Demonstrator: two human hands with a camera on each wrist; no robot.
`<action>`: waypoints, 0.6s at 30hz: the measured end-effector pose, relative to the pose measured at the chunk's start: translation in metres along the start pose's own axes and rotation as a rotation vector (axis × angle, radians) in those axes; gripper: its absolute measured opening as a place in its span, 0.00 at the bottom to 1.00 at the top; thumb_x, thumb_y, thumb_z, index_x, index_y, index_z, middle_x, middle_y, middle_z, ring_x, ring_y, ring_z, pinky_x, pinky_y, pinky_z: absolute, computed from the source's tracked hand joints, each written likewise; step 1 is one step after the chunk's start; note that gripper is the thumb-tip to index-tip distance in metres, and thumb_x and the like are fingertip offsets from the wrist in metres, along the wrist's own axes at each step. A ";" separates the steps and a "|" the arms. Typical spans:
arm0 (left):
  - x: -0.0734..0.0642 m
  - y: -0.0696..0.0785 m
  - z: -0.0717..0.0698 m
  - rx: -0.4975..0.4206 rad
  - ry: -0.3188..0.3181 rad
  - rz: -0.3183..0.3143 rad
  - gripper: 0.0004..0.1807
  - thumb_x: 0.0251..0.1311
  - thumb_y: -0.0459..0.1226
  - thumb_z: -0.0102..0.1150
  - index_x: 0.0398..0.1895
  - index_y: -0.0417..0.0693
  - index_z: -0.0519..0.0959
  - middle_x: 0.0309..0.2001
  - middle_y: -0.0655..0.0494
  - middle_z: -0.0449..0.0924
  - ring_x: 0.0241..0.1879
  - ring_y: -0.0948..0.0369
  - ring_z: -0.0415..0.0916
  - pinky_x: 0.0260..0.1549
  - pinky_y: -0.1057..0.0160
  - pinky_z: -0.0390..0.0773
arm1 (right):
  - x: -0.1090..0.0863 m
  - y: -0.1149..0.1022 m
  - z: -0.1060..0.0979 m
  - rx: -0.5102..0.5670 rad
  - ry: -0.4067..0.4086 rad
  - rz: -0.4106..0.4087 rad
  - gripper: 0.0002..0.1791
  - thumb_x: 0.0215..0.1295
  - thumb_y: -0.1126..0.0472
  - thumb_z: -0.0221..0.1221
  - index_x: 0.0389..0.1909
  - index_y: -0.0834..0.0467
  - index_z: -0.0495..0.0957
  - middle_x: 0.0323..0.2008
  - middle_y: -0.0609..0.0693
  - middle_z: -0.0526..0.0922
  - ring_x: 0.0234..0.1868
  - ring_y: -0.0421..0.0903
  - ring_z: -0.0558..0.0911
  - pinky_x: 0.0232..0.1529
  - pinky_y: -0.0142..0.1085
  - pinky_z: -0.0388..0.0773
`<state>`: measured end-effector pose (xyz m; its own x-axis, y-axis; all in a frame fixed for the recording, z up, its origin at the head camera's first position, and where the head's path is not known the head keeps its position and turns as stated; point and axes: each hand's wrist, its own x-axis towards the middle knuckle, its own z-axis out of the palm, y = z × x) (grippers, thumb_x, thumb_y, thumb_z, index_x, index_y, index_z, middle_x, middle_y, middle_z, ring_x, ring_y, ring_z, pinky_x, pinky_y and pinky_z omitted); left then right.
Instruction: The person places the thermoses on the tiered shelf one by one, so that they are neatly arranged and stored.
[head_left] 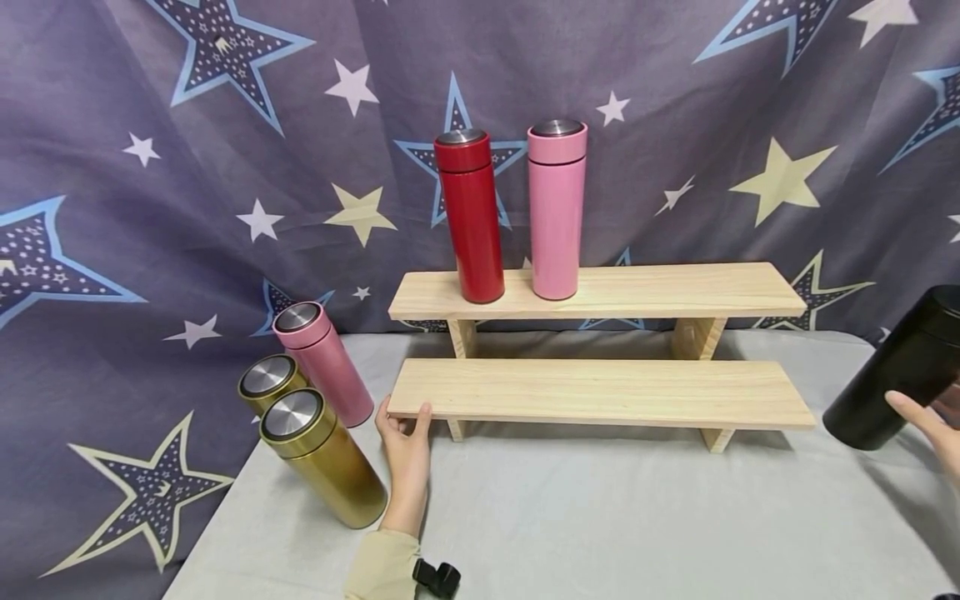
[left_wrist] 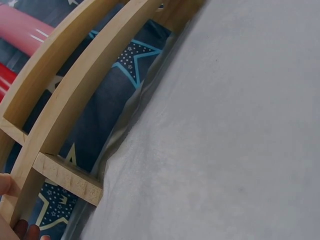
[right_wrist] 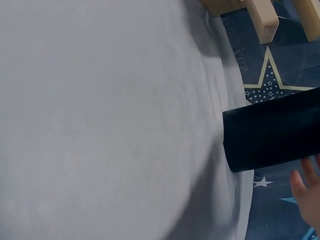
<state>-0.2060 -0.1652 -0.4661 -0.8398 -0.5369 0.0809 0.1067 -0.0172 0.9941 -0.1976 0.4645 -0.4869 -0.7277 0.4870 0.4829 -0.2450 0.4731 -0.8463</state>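
A two-tier wooden shelf [head_left: 600, 392] stands on the table. My left hand [head_left: 406, 458] grips the left end of its lower board, thumb on top and fingers underneath. On the upper board stand a red thermos [head_left: 472, 225] and a pink thermos [head_left: 557, 217]. At the right edge is a black thermos [head_left: 892, 379], also in the right wrist view [right_wrist: 275, 132]. My right hand [head_left: 933, 429] is at its side, partly out of frame. The right wrist view shows spread fingers [right_wrist: 298, 184] beside the thermos; contact is unclear.
Left of the shelf stand a pink thermos [head_left: 330, 367], a gold thermos [head_left: 330, 462] and another gold thermos [head_left: 268, 377] partly hidden behind it. A grey cloth covers the table [head_left: 600, 517]. Behind hangs a star-patterned curtain [head_left: 675, 100].
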 end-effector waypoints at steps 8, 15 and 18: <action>-0.004 -0.002 0.000 0.002 -0.015 -0.015 0.38 0.70 0.34 0.55 0.75 0.40 0.47 0.65 0.37 0.65 0.60 0.49 0.63 0.51 0.69 0.65 | -0.010 -0.035 0.012 0.052 0.049 0.085 0.29 0.56 0.75 0.65 0.54 0.44 0.74 0.40 0.30 0.75 0.42 0.27 0.72 0.47 0.15 0.63; -0.004 -0.001 0.002 0.002 -0.006 -0.012 0.37 0.70 0.33 0.56 0.74 0.39 0.47 0.64 0.37 0.66 0.58 0.50 0.63 0.50 0.69 0.65 | 0.002 -0.008 0.011 -0.001 0.045 0.149 0.26 0.57 0.70 0.67 0.50 0.40 0.74 0.39 0.29 0.74 0.43 0.26 0.70 0.47 0.15 0.61; -0.004 -0.001 0.002 0.002 -0.001 -0.014 0.37 0.69 0.33 0.56 0.74 0.39 0.47 0.64 0.37 0.67 0.58 0.50 0.64 0.50 0.69 0.65 | 0.005 -0.001 0.010 0.046 0.024 0.096 0.24 0.57 0.72 0.67 0.48 0.43 0.77 0.37 0.29 0.76 0.42 0.27 0.72 0.44 0.14 0.63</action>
<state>-0.2034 -0.1616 -0.4675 -0.8418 -0.5357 0.0671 0.0940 -0.0231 0.9953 -0.2077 0.4592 -0.4855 -0.7338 0.5465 0.4036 -0.2042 0.3892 -0.8982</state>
